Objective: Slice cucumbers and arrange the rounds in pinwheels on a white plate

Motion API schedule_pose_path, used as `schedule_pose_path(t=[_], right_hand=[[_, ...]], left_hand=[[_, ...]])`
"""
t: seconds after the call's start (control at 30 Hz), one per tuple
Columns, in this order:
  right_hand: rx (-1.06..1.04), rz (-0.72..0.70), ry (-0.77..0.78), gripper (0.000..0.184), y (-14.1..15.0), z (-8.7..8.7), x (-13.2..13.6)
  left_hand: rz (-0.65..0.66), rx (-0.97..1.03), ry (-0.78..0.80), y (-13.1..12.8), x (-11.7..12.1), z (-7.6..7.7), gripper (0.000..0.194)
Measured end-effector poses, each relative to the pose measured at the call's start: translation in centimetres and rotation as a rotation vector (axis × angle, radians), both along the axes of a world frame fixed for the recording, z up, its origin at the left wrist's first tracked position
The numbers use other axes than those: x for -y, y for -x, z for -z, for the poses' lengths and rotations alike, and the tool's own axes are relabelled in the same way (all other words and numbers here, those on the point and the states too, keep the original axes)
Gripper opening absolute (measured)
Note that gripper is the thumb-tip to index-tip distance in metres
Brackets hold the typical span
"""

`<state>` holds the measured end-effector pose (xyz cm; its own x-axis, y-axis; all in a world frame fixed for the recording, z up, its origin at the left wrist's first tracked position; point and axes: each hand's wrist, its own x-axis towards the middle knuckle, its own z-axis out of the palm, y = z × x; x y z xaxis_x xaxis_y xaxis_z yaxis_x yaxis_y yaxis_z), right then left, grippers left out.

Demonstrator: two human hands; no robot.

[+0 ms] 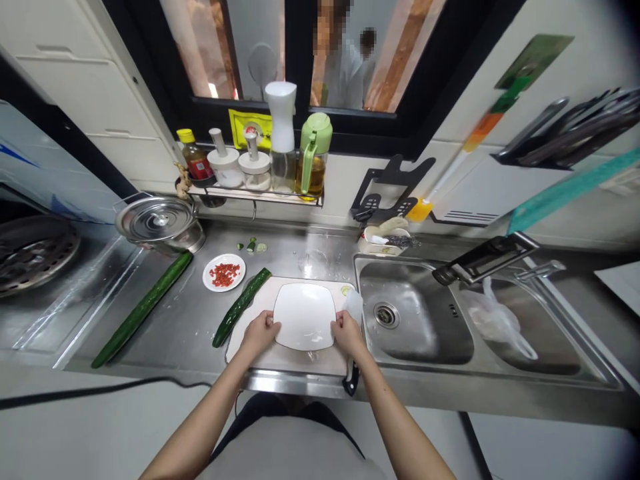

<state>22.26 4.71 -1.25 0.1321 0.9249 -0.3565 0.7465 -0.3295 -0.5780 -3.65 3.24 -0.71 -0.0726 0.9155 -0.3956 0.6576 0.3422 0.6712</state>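
Note:
A white, roughly square plate (305, 317) is gripped at both sides above the pale cutting board (250, 350). My left hand (260, 333) pinches its left edge, and my right hand (348, 331) pinches the right one. Partly behind my right hand lies a knife (352, 379), its black handle pointing toward me. One cucumber (241, 307) rests along the board's left edge; a longer one (145, 308) lies farther left on the steel counter. Between them and farther back sits a small white plate (224, 273) with chopped red pieces. Several green cucumber bits (251, 245) lie behind it.
A lidded steel pot (160, 223) stands at the back left. Seasoning jars and an oil bottle (313, 157) fill a wall rack (255, 194). To the right are a double sink (415, 313), a black faucet (485, 260) and a plastic bag (500, 323).

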Motion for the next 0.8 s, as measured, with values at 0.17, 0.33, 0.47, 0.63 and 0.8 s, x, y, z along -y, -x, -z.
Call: schedule_pose_path(t=[0.17, 0.33, 0.47, 0.63, 0.8], right_hand=[[0.02, -0.02, 0.033, 0.008, 0.5, 0.3, 1.7], [0.089, -0.021, 0.059, 0.007, 0.9, 0.5, 1.9], [0.132, -0.027, 0.073, 0.006, 1.2, 0.6, 1.9], [0.138, -0.044, 0.068, 0.007, 1.3, 0.6, 1.9], [0.148, -0.048, 0.08, 0.008, 1.4, 0.6, 1.9]], left_hand=[[0.042, -0.037, 0.062, 0.3, 1.7, 0.5, 0.024], [0.057, -0.062, 0.098, 0.4, 2.0, 0.8, 0.028], [0.052, -0.084, 0.105, 0.4, 2.1, 0.8, 0.029], [0.051, -0.103, 0.115, 0.4, 2.1, 0.8, 0.03], [0.05, -0.121, 0.141, 0.3, 2.0, 0.5, 0.032]])
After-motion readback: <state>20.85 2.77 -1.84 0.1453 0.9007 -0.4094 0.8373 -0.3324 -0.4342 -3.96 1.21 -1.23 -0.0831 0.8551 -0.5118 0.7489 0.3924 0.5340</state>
